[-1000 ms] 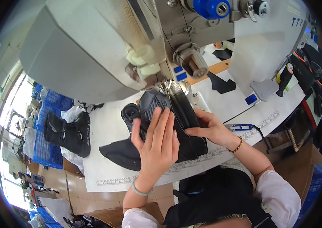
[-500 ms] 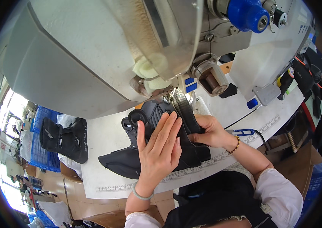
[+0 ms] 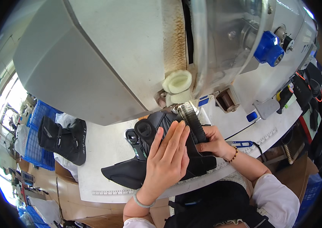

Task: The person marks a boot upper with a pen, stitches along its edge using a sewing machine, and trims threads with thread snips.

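Observation:
A black boot upper (image 3: 125, 171) lies on the white sewing table, its far end under the needle area of a large grey-white sewing machine (image 3: 119, 41). My left hand (image 3: 167, 161) rests on it with fingers stretched out, pressing nothing between them. To the right, my right hand (image 3: 215, 141) pinches the upper's edge between thumb and fingers. A ribbed dark strip (image 3: 192, 123) runs from the needle area down between my hands. Left of my fingertips sit a round black dial (image 3: 144, 129) and a strap fitting (image 3: 131, 136). The needle itself is hard to make out.
A finished-looking black boot (image 3: 63, 140) stands at the left beside a blue crate (image 3: 41, 150). Blue-handled snips (image 3: 242, 144) lie right of my right wrist. A clear guard (image 3: 225, 45) and blue knob (image 3: 269, 49) overhang the work. A ruler scale (image 3: 126, 192) follows the table's front edge.
The view has shifted, so machine, upper and hands sit slightly lower and further right, and the clear guard looms larger. Both hands keep the same hold on the upper.

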The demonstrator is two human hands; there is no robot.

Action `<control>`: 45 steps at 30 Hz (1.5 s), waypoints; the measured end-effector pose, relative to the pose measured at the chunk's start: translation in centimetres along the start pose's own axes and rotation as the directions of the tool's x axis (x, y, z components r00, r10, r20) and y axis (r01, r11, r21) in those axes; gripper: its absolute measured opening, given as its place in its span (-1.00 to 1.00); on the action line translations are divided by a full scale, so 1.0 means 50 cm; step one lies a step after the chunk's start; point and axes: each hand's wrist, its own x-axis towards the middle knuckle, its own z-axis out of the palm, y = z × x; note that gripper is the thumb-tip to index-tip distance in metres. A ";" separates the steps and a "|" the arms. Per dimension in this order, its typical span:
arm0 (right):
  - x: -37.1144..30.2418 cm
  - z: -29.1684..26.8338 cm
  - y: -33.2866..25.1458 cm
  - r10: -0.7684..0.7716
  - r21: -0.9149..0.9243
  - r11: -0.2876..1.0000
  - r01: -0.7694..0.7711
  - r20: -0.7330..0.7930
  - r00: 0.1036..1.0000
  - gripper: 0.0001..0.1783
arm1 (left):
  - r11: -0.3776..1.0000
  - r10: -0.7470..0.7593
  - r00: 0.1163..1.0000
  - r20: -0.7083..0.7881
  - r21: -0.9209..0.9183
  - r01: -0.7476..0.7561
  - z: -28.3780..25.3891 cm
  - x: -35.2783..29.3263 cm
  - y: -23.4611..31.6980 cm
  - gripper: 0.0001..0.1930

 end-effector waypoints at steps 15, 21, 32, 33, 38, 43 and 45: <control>-0.005 -0.001 -0.006 0.029 0.081 0.996 -0.028 -0.005 1.000 -0.72 | 0.999 -0.040 0.997 0.066 0.027 0.039 -0.006 0.008 0.020 -0.54; -0.002 0.009 -0.007 0.039 0.087 0.996 -0.036 -0.037 0.999 -0.75 | 0.996 -0.021 0.993 0.114 0.085 0.011 -0.011 0.009 0.016 -0.52; 0.004 0.016 -0.010 0.069 0.056 0.997 -0.062 -0.130 0.989 -0.82 | 0.993 -0.023 0.995 0.099 0.117 0.012 -0.008 0.020 0.011 -0.54; 0.002 0.016 -0.009 0.066 0.041 0.997 -0.061 -0.130 0.989 -0.82 | 0.993 -0.026 0.995 0.100 0.118 0.014 -0.007 0.019 0.012 -0.54; 0.001 0.022 -0.014 0.089 0.062 0.995 -0.081 -0.139 0.986 -0.82 | 0.998 -0.055 0.998 0.027 0.023 0.054 -0.002 0.021 0.008 -0.60; 0.002 0.024 -0.008 0.035 0.062 0.998 -0.029 -0.098 0.995 -0.78 | 0.998 -0.039 0.998 0.044 0.042 0.037 -0.007 0.016 0.004 -0.58; 0.004 0.022 -0.007 0.028 0.060 0.998 -0.022 -0.093 0.995 -0.77 | 0.997 -0.017 0.998 0.065 0.070 0.012 -0.008 0.015 0.003 -0.54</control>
